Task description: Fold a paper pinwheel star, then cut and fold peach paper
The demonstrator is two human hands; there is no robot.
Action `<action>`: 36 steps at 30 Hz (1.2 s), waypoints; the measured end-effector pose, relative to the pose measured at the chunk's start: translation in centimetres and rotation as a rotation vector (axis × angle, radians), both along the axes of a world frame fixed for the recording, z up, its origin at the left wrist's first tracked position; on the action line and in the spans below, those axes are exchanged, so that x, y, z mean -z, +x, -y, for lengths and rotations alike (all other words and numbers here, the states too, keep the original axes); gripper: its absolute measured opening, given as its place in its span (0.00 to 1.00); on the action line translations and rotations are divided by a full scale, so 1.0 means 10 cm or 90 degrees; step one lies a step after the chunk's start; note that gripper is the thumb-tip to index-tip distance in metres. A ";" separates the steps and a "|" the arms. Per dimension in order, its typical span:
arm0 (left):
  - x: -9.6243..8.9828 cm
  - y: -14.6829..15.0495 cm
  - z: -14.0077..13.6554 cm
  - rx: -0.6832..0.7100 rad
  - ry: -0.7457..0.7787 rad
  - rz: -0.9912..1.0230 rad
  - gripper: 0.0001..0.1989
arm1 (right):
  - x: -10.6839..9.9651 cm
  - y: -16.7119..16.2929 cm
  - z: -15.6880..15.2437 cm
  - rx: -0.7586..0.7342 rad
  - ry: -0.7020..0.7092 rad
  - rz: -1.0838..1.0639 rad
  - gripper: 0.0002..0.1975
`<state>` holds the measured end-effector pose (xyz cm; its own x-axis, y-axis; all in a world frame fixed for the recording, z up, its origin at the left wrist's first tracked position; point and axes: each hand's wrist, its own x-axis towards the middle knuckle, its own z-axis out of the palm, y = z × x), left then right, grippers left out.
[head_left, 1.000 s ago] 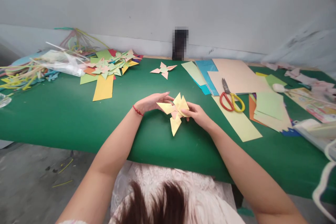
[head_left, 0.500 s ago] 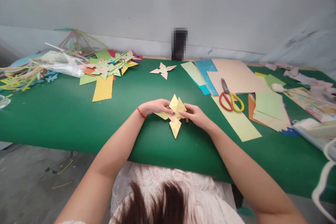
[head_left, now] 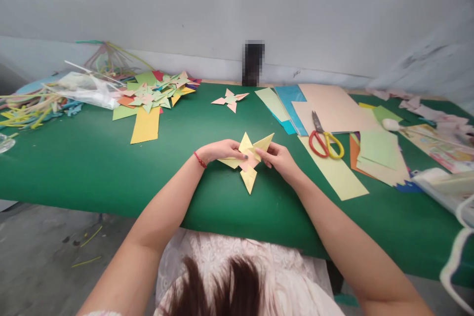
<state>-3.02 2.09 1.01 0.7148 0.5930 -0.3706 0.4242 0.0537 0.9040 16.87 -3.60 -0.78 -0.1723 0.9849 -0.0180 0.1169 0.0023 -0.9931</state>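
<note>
Between my hands is a folded paper star (head_left: 248,176), pale yellow at its points with a pink middle. My left hand (head_left: 224,150) grips its left side, thumb lying across the pink centre and the other fingers hidden underneath. My right hand (head_left: 276,158) pinches the right point, which tilts up toward the upper right. The lower point hangs toward me, just above or on the green table; I cannot tell which. Beyond my hands lies a pink and green paper star (head_left: 230,99), flat on the table.
Scissors (head_left: 326,140) with red and yellow handles rest on paper sheets at right. A heap of folded stars (head_left: 159,90) sits at back left, with a yellow sheet (head_left: 145,126) before it. Colourful strips (head_left: 33,108) lie far left. A white cord (head_left: 454,261) hangs at right.
My right hand has moved slightly right and up, drawing the star's right point outward from over the centre, so more pink shows. The left hand stays almost in place.
</note>
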 end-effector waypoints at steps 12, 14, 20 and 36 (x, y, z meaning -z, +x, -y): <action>0.07 -0.02 -0.04 -0.008 -0.002 0.014 0.15 | 0.04 -0.01 -0.02 0.062 -0.006 -0.010 0.20; 0.08 -0.02 -0.03 -0.011 -0.008 0.017 0.15 | 0.04 0.00 -0.02 0.062 -0.001 -0.008 0.19; 0.10 -0.01 -0.03 -0.017 0.001 0.025 0.17 | 0.04 0.01 -0.02 0.042 0.024 -0.012 0.18; 0.13 0.08 0.05 -0.114 0.219 0.042 0.19 | 0.13 0.00 -0.05 0.074 -0.015 -0.032 0.17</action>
